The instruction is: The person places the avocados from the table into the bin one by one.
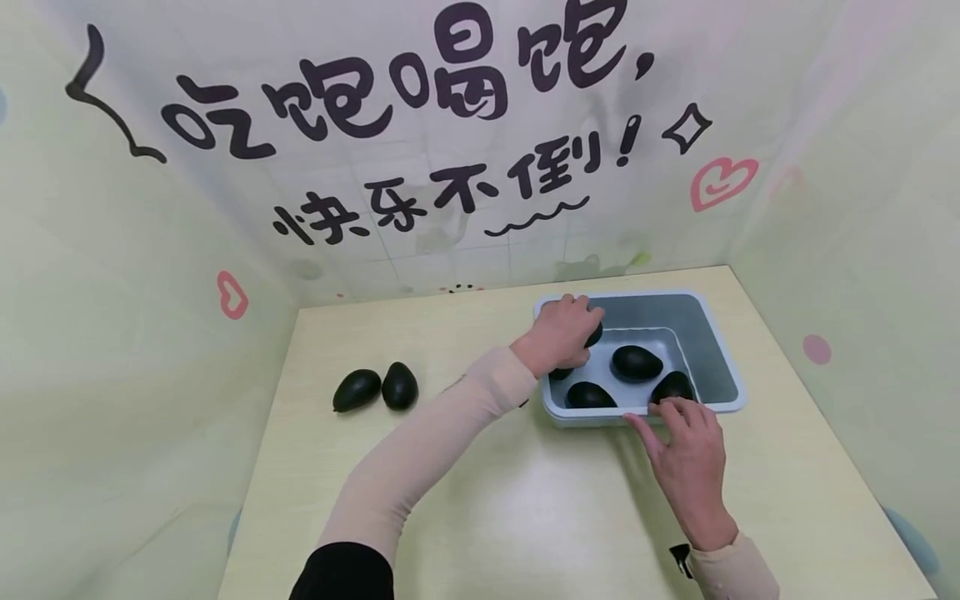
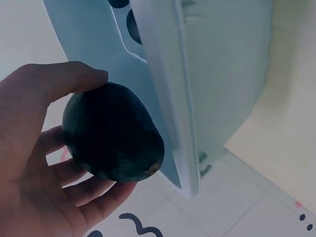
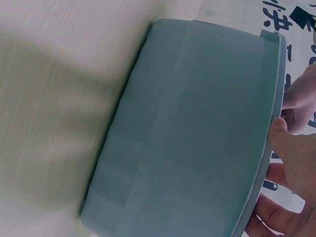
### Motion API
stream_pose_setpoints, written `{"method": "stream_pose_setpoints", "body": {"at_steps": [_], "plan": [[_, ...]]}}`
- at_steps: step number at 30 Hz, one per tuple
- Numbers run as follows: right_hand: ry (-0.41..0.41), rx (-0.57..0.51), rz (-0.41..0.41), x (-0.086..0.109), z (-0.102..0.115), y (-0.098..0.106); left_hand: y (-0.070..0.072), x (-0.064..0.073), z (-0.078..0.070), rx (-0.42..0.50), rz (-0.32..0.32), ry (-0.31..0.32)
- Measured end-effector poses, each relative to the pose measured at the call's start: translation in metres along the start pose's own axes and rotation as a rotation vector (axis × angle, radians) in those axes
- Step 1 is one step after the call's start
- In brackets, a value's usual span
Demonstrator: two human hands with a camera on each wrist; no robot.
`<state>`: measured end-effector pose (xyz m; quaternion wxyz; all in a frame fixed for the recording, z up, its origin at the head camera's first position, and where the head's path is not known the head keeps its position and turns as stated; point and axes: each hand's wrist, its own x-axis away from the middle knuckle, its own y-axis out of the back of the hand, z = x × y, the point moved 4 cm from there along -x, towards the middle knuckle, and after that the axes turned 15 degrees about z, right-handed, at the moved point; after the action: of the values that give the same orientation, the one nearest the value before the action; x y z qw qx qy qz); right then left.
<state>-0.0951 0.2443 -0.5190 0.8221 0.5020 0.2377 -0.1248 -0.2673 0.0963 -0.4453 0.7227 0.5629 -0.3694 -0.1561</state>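
My left hand is over the left end of a grey-blue plastic bin. In the left wrist view it grips a dark avocado between thumb and fingers, beside the bin's wall. Several more avocados lie inside on the bin floor, one in the middle and another by the front wall. My right hand pinches the bin's front rim, thumb on the outer side and fingers over the edge, close to an avocado in the front right corner.
Two avocados lie side by side on the left of the pale wooden table. A printed cloth with dark lettering hangs behind the table's back edge, and cloth walls stand at both sides.
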Motion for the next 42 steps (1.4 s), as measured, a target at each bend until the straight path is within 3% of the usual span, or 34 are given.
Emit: {"method": "stream_pose_setpoints", "body": {"at_steps": [16, 33, 42], "plan": [[0.004, 0.013, 0.008, -0.001, 0.001, 0.000, -0.009, -0.009, -0.021, -0.120, 0.033, -0.069], [0.009, 0.011, -0.007, -0.002, 0.001, 0.000, -0.013, -0.013, -0.017, -0.072, 0.044, -0.063], [-0.005, 0.000, -0.007, -0.001, 0.000, 0.000, -0.010, -0.012, -0.012, -0.025, 0.015, -0.075]]}}
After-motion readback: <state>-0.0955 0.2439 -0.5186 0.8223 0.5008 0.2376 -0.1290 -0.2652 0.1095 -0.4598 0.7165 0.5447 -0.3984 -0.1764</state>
